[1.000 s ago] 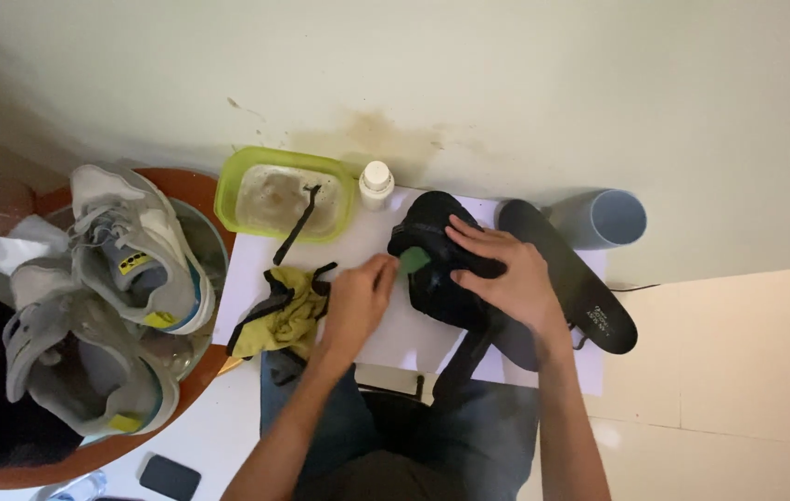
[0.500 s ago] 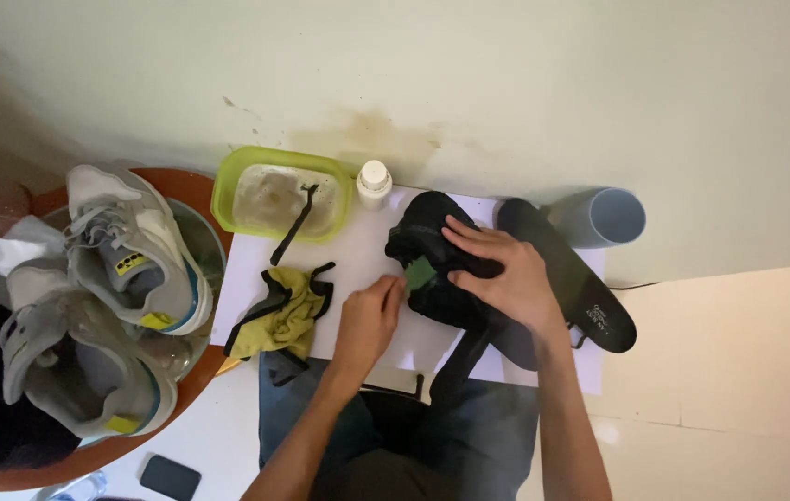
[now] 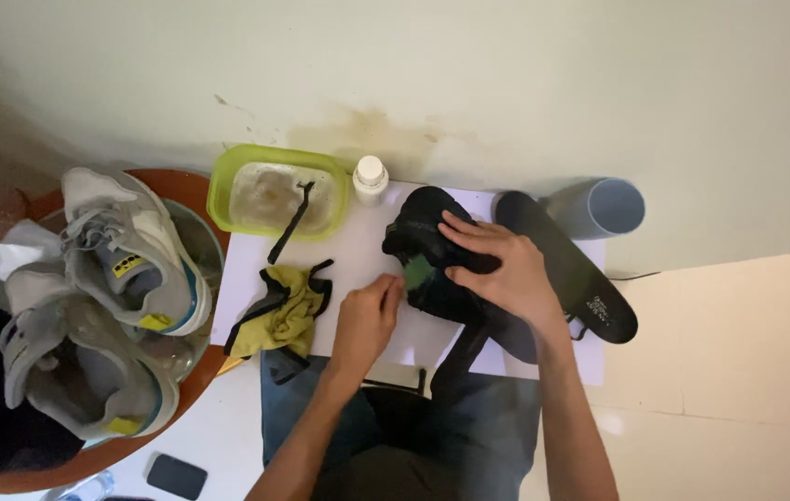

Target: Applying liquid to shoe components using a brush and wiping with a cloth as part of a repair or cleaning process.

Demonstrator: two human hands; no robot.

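Surroundings: a white sheet [image 3: 358,250] lies on the floor by the wall; on it a yellow-and-black rag [image 3: 282,311], at its top edge a green tray [image 3: 276,193] of cloudy water with a black strip [image 3: 289,221] hanging over the rim, and just beside that a small white-capped bottle [image 3: 370,178]
Right of sheet: a black insole [image 3: 573,269] lies flat, with a pale blue cup [image 3: 599,208] on its side near its upper end
Left side: two grey sneakers [image 3: 126,250] piled in a basin [image 3: 202,243] on a round red-brown stool [image 3: 193,182]; a dark phone [image 3: 177,476] on the floor below
In the way: the right hand [image 3: 497,269] covers much of the black shoe [image 3: 432,250], so its shape is hard to read
Change: against the frame half a second earlier the left hand [image 3: 367,320] has barely moved, sitting only slightly lower beside the shoe; the right hand is unchanged
Right grip: fingers spread flat, pressing down on the shoe's top
Left grip: fingers curled together at the tips; whether they pinch anything cannot be told
Shoe and grips: the shoe lies on the sheet's middle, under the right hand, the left fingertips just beside its green patch [image 3: 416,272]
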